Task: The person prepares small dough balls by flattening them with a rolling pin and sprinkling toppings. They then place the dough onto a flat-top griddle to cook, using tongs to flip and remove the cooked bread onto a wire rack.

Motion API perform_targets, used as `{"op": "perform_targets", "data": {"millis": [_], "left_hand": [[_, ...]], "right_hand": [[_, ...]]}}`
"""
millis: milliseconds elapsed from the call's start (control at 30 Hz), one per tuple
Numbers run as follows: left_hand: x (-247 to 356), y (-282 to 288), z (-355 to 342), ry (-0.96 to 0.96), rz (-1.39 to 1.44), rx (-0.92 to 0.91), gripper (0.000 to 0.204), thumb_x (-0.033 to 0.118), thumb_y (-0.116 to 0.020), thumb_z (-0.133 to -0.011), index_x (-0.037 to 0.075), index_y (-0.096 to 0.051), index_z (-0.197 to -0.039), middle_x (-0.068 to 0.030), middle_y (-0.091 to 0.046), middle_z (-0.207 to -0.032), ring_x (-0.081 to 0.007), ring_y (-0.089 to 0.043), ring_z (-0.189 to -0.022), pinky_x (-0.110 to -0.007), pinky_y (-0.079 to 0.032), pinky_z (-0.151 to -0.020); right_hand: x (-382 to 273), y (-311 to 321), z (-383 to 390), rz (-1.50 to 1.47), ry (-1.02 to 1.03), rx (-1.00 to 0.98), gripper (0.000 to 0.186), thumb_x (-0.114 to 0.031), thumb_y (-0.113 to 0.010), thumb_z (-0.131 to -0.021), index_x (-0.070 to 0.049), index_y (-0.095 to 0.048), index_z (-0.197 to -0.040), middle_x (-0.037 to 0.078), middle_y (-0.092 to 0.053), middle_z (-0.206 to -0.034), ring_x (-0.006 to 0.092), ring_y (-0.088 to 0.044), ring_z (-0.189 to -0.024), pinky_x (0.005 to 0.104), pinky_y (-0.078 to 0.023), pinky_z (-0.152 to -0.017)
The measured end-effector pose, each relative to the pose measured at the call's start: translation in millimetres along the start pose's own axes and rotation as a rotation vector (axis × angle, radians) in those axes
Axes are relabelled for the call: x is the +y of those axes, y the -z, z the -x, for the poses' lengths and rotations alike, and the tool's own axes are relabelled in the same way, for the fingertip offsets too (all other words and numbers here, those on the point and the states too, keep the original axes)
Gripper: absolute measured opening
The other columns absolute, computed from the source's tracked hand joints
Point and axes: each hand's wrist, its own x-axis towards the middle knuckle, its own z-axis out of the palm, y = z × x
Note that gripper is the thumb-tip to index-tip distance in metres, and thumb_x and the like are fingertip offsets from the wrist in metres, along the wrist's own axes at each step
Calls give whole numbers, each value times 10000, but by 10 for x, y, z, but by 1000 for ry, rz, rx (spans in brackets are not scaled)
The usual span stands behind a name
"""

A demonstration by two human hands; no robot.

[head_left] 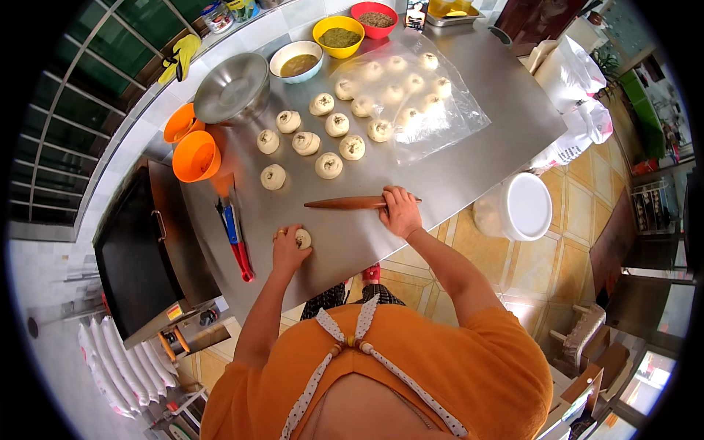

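Observation:
My left hand (pixel 289 251) rests near the front edge of the steel table (pixel 440 180), its fingers curled around a small coiled dough ball (pixel 303 238) with dark flecks on top. A tapered wooden rolling pin (pixel 343 203) lies nearly level, pointing left, with my right hand (pixel 401 212) closed over its right end. Beyond them sit several similar dough balls (pixel 328 166), uncovered. Farther back, a clear plastic sheet (pixel 447 126) covers several more.
Along the back stand a steel bowl (pixel 213 92), a pale bowl of yellowish liquid (pixel 299 64), a yellow bowl (pixel 347 50) and a red bowl (pixel 389 31). Orange containers (pixel 192 163) and red-and-blue-handled tools (pixel 234 231) lie left. A white lidded bucket (pixel 529 207) stands right.

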Motion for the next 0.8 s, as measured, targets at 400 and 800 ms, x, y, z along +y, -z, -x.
{"op": "perform_targets", "data": {"millis": [400, 800], "left_hand": [[-106, 143, -138, 24, 106, -240, 559, 336, -739, -694, 63, -581, -1156, -155, -522, -1202, -348, -498, -1103, -411, -386, -976], [-114, -244, -446, -174, -238, 124, 485, 333, -476, -921, 129, -453, -1360, -96, -351, -1466, -292, -325, -1348, -558, -294, -1029]], "right_hand": [[-16, 7, 37, -4, 2, -22, 369, -231, -609, -774, -51, -514, -1081, 80, -517, -1168, 268, -478, -1112, 407, -397, -883], [-41, 11, -24, -18, -1, 43, 370, -168, -595, -716, -54, -526, -1061, 84, -530, -1141, 284, -506, -1075, 418, -410, -851]]}}
